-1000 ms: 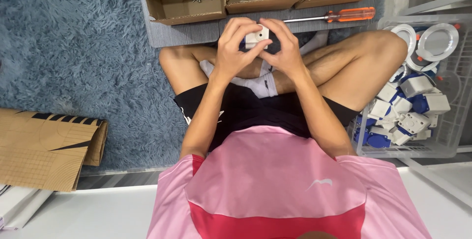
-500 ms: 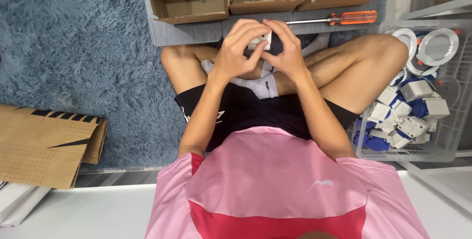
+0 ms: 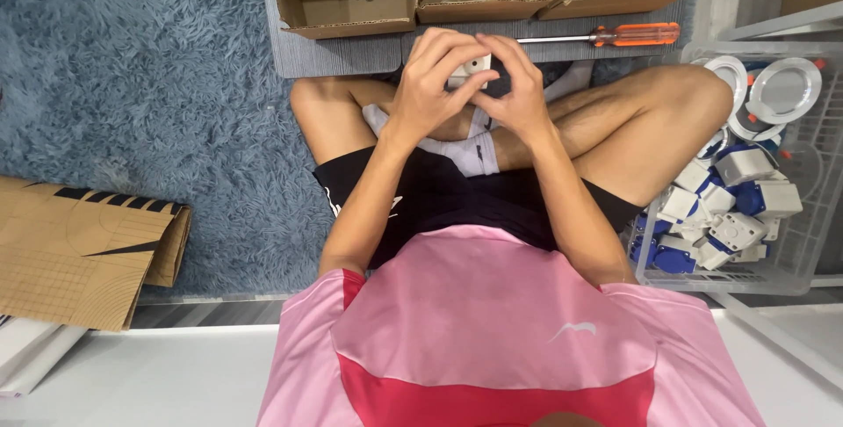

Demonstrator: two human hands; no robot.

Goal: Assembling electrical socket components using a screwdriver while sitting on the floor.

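Leftmost, a flattened brown cardboard piece (image 3: 83,247) lies on the shaggy blue rug (image 3: 149,102), its near end over the pale floor. Further along, at the top, three open cardboard boxes (image 3: 351,1) sit in a row on a grey mat (image 3: 338,56); the first has a few small screws in it. Below them the person sits cross-legged in black shorts and a pink shirt, both hands raised together above the crossed ankles and white socks. The left hand (image 3: 432,84) is curled, its fingers wrapped over a small white part (image 3: 471,67), of which only a corner shows between the hands. The right hand (image 3: 518,86) is curled too, pressed against the left one and closed on the same part from the other side. Beyond the hands an orange-handled screwdriver (image 3: 606,36) lies on the mat, just in front of the boxes. Farthest right, beside the knee, a clear wire-sided basket (image 3: 795,273) holds white round rings at its far end and a heap of white and blue blocks nearer.
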